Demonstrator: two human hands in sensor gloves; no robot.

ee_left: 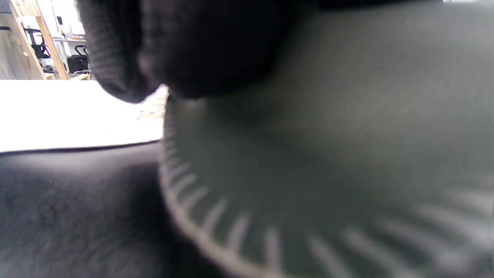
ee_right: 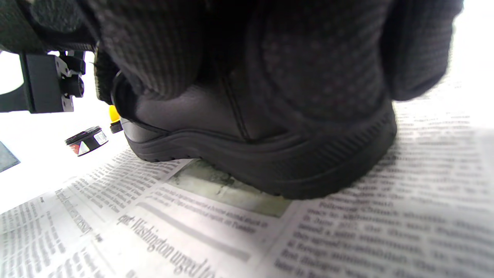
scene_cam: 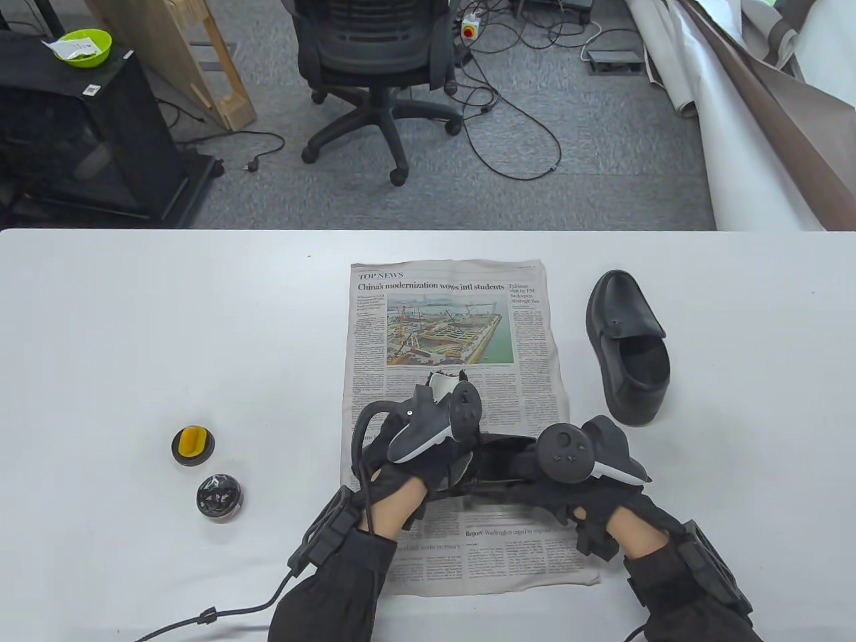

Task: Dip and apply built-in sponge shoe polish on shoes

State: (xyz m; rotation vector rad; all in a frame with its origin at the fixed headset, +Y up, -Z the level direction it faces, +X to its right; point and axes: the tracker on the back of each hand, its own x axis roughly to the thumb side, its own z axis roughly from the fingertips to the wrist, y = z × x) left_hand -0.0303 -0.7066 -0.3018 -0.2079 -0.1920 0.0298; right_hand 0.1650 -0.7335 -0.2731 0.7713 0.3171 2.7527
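Right hand (scene_cam: 588, 468) grips black leather shoe (ee_right: 251, 154) on newspaper (scene_cam: 455, 321); left hand (scene_cam: 414, 448) grip unclear. Risk: polish smears onto white counter (scene_cam: 134, 334) w/ slip.

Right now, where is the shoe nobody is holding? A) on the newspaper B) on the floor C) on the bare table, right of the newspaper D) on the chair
C: the free shoe lies on the white table, right of the newspaper.

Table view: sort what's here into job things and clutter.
Job: shoe on the newspaper, held by the left hand and right hand; second shoe; polish tin; sponge lid; newspaper.
Clutter: office chair; green bowl; floor cables.
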